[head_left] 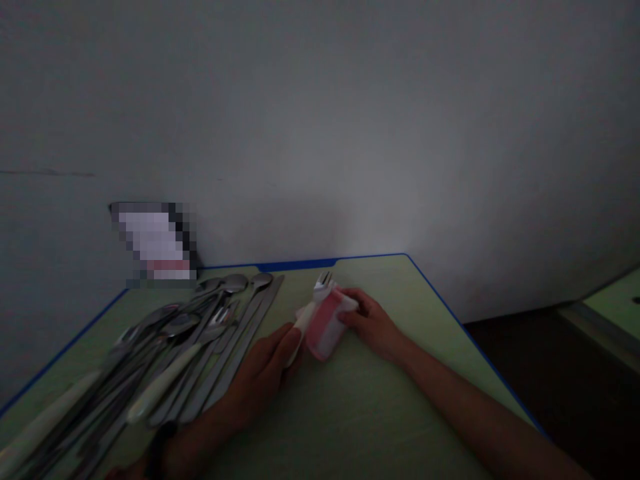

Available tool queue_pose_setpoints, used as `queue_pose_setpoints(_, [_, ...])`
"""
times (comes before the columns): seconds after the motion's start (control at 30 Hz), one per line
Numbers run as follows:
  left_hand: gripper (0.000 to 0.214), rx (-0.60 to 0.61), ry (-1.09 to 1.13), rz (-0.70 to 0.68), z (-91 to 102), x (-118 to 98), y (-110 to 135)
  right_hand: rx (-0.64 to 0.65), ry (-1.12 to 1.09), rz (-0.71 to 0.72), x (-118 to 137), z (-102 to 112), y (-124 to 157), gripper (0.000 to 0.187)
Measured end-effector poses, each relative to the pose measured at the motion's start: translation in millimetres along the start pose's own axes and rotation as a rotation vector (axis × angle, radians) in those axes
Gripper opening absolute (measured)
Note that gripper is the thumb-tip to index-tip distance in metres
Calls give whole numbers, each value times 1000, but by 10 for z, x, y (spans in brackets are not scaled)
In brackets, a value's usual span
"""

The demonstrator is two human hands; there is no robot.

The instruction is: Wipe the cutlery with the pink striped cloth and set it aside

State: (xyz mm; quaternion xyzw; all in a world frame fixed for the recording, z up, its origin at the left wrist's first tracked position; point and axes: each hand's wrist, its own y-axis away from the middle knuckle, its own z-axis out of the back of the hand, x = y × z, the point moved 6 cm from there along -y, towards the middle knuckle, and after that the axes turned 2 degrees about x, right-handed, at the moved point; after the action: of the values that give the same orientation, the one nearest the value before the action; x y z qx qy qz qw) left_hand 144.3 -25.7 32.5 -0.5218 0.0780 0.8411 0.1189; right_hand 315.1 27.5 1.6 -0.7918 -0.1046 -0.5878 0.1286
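Above the green surface (pixel 350 413), my left grip (pixel 273 353) holds a white-handled metal fork (pixel 307 319), my right (pixel 369 321) pink-and-white cloth (pixel 326 327); apparent wiping next needs steadiness.

- Fork (pixel 306 321): tilted, tines pointing away from the person, its pale handle in the left grip (pixel 270 357).
- Pink-and-white cloth (pixel 326 327): against the fork, pinched by the right grip (pixel 371 323) to the fork's right.
- Loose cutlery (pixel 165 383): spread left of the fork.
- Blue-edged tabletop (pixel 390 400): beneath the fork.
- Grey wall (pixel 350 133): beyond the fork.
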Motion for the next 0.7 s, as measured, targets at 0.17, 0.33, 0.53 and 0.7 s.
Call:
queue_pose_setpoints(0.17, [40, -51, 50, 1, 14, -22, 12, -66, 105, 23, 11, 27, 20, 23])
queue_pose_setpoints(0.33, [40, -46, 93, 11, 1, -15, 27, -93, -36, 32, -20, 56, 20, 24])
queue_pose_setpoints(0.53, [39, -15, 63, 8, -12, 22, 19, -91, -17, -13, -17, 40, 22, 31])
queue_pose_setpoints(0.7, [39, 4, 2, -10, -7, 9, 20, -255, -240, -70, -46, 105, 11, 48])
